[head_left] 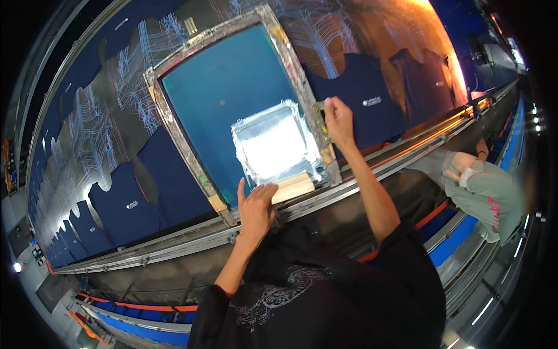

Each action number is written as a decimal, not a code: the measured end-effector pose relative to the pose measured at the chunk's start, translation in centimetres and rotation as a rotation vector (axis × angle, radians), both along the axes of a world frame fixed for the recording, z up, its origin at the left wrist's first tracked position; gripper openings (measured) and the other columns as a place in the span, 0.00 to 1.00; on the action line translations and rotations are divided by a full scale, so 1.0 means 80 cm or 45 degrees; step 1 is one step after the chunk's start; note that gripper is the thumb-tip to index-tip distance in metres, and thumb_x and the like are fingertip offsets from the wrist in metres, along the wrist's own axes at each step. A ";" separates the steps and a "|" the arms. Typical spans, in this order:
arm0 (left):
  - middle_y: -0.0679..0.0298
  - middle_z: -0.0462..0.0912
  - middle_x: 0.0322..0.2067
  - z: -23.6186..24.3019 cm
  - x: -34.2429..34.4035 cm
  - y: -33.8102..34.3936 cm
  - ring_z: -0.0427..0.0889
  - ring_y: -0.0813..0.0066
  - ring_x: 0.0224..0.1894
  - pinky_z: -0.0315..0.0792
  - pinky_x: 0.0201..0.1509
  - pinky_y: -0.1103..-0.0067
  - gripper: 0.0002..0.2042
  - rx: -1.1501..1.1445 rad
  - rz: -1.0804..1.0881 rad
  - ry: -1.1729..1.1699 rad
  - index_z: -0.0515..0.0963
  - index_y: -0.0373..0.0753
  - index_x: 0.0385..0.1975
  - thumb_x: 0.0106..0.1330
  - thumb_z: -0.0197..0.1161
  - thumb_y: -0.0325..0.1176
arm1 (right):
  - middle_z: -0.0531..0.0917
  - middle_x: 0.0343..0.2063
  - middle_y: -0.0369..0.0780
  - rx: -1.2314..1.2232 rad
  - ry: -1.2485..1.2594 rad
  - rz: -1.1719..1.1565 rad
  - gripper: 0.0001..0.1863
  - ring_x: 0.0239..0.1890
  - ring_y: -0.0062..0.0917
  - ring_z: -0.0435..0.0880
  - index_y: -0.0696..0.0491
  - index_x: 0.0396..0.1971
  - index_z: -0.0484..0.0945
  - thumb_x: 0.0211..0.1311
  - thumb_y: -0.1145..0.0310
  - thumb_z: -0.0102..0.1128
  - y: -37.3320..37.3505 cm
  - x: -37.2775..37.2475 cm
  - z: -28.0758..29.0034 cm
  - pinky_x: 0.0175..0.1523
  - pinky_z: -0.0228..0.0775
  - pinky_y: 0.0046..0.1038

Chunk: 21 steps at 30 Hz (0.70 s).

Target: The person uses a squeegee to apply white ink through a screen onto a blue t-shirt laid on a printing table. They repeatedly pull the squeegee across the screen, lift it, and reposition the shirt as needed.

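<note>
Fingers (269,190) of the nearer left hand (256,209) touch the left end of the pale bar (295,187), its long axis running rightward, grip uncertain, while the right hand (339,121) clasps the frame (284,52).

Your paint-stained rectangular frame (290,64) is looking rough; at its five o'clock, a pale straight wood-like bar (295,187) is looking smooth.

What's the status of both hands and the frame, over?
Left hand touching pale squeegee. Right hand closed on screen frame, right side. Frame over dark-blue fabric; no obstruction visible.
</note>
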State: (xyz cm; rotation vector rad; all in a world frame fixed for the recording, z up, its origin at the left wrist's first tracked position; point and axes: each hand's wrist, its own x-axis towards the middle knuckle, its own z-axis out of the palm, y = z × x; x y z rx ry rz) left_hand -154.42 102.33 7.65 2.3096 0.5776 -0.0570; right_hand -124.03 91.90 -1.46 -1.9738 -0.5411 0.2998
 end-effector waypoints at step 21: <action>0.63 0.89 0.52 0.005 -0.032 -0.010 0.80 0.55 0.62 0.34 0.81 0.48 0.27 0.187 0.182 0.264 0.87 0.44 0.51 0.46 0.62 0.20 | 0.69 0.17 0.52 0.049 0.171 -0.107 0.22 0.20 0.48 0.72 0.58 0.25 0.67 0.78 0.59 0.52 0.031 -0.059 -0.007 0.27 0.60 0.43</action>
